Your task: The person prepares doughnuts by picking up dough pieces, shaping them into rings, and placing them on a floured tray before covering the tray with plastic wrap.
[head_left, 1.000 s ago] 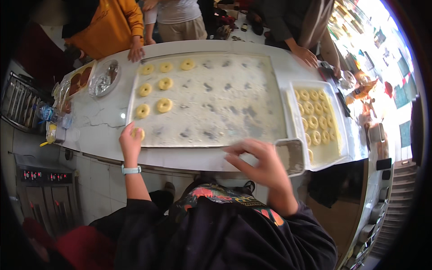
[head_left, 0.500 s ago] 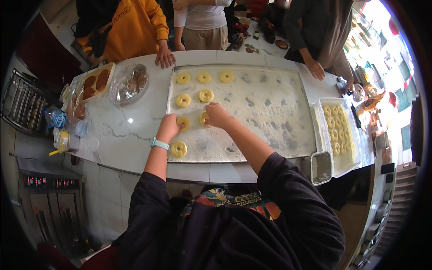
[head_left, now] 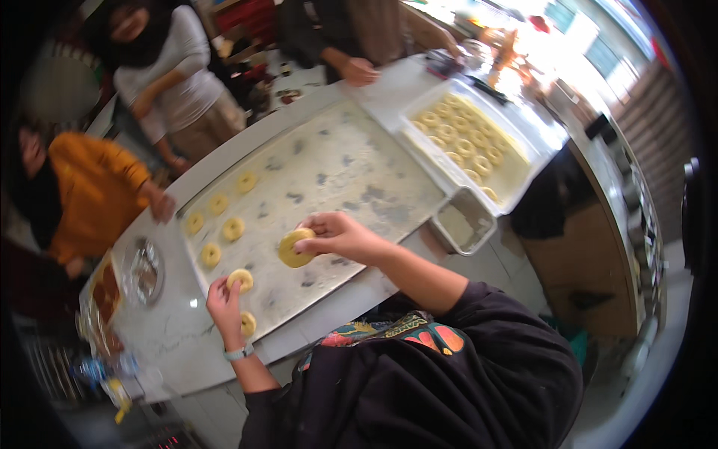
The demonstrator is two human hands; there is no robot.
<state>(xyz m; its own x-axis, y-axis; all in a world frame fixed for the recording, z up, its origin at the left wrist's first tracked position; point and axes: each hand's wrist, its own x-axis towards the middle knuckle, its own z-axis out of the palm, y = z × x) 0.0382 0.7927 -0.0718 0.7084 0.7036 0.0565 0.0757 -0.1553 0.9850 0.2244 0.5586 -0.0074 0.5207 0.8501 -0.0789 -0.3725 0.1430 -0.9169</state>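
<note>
Raised over the floured tray point(head_left: 374, 168), my right hand point(head_left: 344, 238) pinches a pale yellow dough ring point(head_left: 295, 248) between thumb and fingers. At the tray's near left, my left hand point(head_left: 222, 305) has its fingers closed on the edge of another dough ring point(head_left: 241, 280); I cannot tell whether this ring is off the tray. Just below it lies a further dough ring point(head_left: 247, 323), partly behind my left hand. Several more dough rings, among them one point(head_left: 232, 228) in the second row, lie along the tray's left side. Dark bare marks show through the flour.
Right of the tray stands a white tub point(head_left: 516, 187) with several dough rings, beside a small metal pan point(head_left: 465, 221). At left are a clear round bowl point(head_left: 144, 271), a tray of brown food point(head_left: 106, 292) and a water bottle point(head_left: 88, 370). Several people stand across the table; one hand point(head_left: 159, 203) rests near the tray.
My view has swung to the right, bringing the white tub nearer the middle. My right hand has lifted a dough ring off the tray. My left hand stays at its ring.
</note>
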